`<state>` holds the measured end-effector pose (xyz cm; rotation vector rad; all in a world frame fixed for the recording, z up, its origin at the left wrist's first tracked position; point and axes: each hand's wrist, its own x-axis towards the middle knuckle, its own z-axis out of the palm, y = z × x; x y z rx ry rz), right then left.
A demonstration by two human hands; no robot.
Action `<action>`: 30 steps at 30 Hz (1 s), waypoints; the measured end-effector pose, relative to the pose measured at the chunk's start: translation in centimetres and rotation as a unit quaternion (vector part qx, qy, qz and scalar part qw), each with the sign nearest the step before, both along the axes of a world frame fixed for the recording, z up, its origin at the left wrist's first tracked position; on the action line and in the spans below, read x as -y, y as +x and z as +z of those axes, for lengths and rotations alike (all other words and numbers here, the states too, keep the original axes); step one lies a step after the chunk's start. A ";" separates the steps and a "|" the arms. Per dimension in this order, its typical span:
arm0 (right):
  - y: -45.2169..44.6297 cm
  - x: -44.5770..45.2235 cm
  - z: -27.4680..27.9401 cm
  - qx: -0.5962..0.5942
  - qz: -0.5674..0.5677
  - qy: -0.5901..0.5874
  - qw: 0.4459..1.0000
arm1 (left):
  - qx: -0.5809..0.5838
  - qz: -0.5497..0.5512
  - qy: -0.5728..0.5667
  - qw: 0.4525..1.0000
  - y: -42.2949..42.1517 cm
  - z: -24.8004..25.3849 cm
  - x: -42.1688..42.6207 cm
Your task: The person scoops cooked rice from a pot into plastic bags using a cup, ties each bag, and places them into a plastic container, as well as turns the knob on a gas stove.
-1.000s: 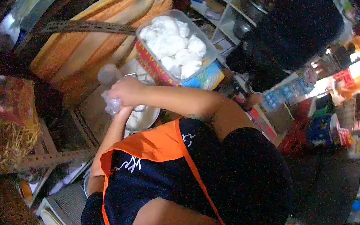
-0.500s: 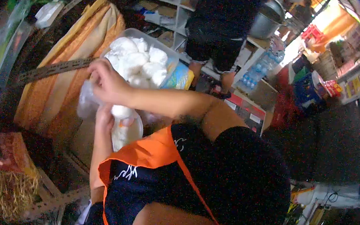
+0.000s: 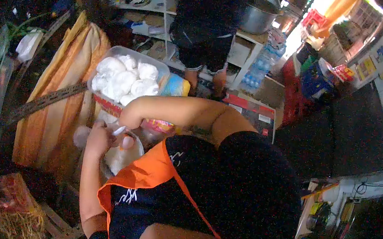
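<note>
My left hand (image 3: 99,138) is closed, fingers curled, beside a pale, see-through plastic bag (image 3: 81,137) that it seems to grip. My right hand (image 3: 131,115) bends down to meet it, its fingertips mostly hidden. A small white piece (image 3: 119,130) shows between the two hands. Below them sits a white bowl (image 3: 140,147) with white contents and a rounded pale item (image 3: 127,142) near its top. Just beyond my hands, a clear plastic tub (image 3: 163,72) is filled with several white, rounded bundles (image 3: 121,79).
An orange striped cloth (image 3: 60,90) hangs at left behind a perforated metal bar (image 3: 47,101). Another person (image 3: 206,27) stands beyond the tub, near shelves (image 3: 152,9) and a large metal pot (image 3: 259,17). Packs of water bottles (image 3: 258,70) and a red-black carton (image 3: 251,110) lie right.
My right hand has come down from beside the tub to my left hand over the bowl. The view has shifted, and the tub's near side shows more.
</note>
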<state>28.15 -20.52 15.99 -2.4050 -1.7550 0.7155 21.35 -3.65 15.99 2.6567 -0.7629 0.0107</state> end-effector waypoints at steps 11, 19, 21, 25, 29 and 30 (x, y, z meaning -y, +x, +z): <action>0.1 1.7 -2.3 -0.401 -0.350 0.435 0.726 | -0.356 0.192 -0.785 0.468 3.4 1.9 3.4; 0.5 1.0 0.0 -0.027 -0.364 0.443 0.819 | 0.076 0.203 -0.303 0.928 4.4 0.5 3.2; -0.1 2.0 3.1 0.123 -0.297 0.231 0.918 | 0.130 0.165 -0.274 0.939 3.8 1.1 3.3; -1.0 2.9 6.1 0.179 -0.175 0.278 0.927 | 0.153 0.065 -0.224 0.960 3.7 0.4 2.3; 1.7 4.2 6.6 0.116 -0.016 0.413 0.903 | 0.299 -0.012 -0.082 0.951 1.8 2.7 4.3; 1.8 4.4 6.3 0.005 -0.057 0.472 0.880 | 0.271 0.000 -0.136 0.953 2.0 2.4 4.3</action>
